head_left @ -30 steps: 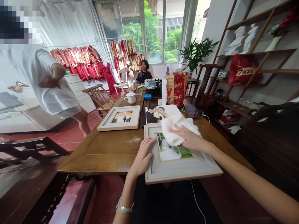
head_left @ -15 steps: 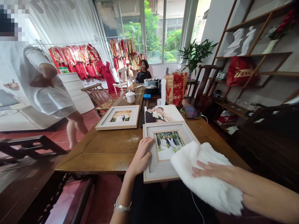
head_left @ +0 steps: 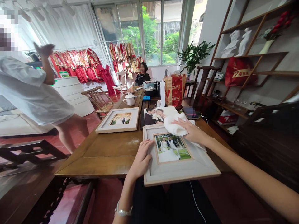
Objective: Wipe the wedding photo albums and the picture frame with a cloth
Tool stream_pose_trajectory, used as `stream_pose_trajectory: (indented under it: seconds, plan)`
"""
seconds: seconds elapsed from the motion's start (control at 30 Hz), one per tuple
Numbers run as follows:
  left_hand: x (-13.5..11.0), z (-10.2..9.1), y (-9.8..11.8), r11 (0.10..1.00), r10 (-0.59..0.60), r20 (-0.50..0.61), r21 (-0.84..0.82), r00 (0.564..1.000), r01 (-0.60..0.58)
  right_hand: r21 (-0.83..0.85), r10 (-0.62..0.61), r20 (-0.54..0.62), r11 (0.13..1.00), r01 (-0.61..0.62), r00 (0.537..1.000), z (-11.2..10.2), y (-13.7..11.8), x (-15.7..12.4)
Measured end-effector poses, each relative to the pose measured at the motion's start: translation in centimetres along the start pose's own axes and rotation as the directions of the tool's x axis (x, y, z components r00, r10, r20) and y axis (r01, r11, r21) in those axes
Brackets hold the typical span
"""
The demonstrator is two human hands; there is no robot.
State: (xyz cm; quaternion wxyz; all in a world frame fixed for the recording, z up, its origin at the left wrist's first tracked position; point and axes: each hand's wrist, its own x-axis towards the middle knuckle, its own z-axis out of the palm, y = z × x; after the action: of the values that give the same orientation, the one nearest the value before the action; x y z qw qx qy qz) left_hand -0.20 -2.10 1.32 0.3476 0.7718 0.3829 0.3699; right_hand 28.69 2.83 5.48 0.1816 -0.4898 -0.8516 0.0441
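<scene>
A pale wooden picture frame (head_left: 178, 172) with a wedding photo inside lies at the table's near edge, its front part jutting past it. My left hand (head_left: 141, 158) grips the frame's left side, fingers over the border. On the far right corner, my right hand (head_left: 192, 131) presses down a bunched white cloth (head_left: 172, 123), fingers lying over it. The cloth also covers part of a larger wedding picture (head_left: 152, 117) just behind the frame. To the left sits a second picture frame (head_left: 104, 125) with a small photo.
Behind the frames stand a white lidded cup (head_left: 130, 99), a blue box (head_left: 146, 98) and a red and brown paper bag (head_left: 174, 90). A phone (head_left: 192, 113) with a cable lies at right. A person (head_left: 30, 84) stands at left; another (head_left: 142, 76) sits at the far end.
My right hand has carried the cloth from the frame's near right side to its far right corner. My left hand stays put. The person at left has raised an arm.
</scene>
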Motion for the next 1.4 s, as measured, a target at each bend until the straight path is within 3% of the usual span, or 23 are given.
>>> stream_pose_trajectory:
  seconds: [0.2,0.37,0.57,0.67,0.87,1.1,1.23,1.4]
  plan:
    - [0.0,0.0,0.1,1.000,-0.009,0.005,-0.007,1.000,0.009,0.006,-0.038,0.098,0.999,0.038,0.994,0.8,-2.0,0.2]
    - [0.0,0.0,0.2,1.000,0.004,0.004,-0.006,1.000,-0.004,0.157,0.033,0.318,0.984,-0.086,0.948,-0.5,-4.0,-3.9]
    - [-0.1,0.0,0.3,1.000,-0.005,0.008,-0.007,1.000,0.005,0.411,-0.059,0.497,0.895,-0.175,0.866,-3.9,-7.0,-9.2]
    - [-0.1,0.1,0.3,1.000,0.005,0.000,-0.005,1.000,-0.005,0.492,-0.153,0.474,0.863,-0.117,0.867,-4.4,-8.1,-10.7]
    - [0.0,0.0,0.1,1.000,0.019,-0.008,-0.001,1.000,-0.019,0.503,-0.210,0.346,0.864,0.008,0.915,-3.5,-9.6,-12.0]
    - [-0.1,0.0,0.2,1.000,0.030,-0.010,0.007,0.999,-0.030,0.329,-0.154,0.316,0.943,0.044,0.936,-1.6,-11.7,-10.3]
    - [0.0,0.0,0.1,1.000,0.028,0.000,0.007,1.000,-0.028,0.098,-0.057,0.236,0.995,0.034,0.970,0.1,-10.3,-8.6]
    - [-0.1,-0.1,0.3,1.000,0.016,0.011,0.004,1.000,-0.016,-0.137,0.072,0.162,0.989,-0.050,0.984,0.6,-6.2,-5.0]
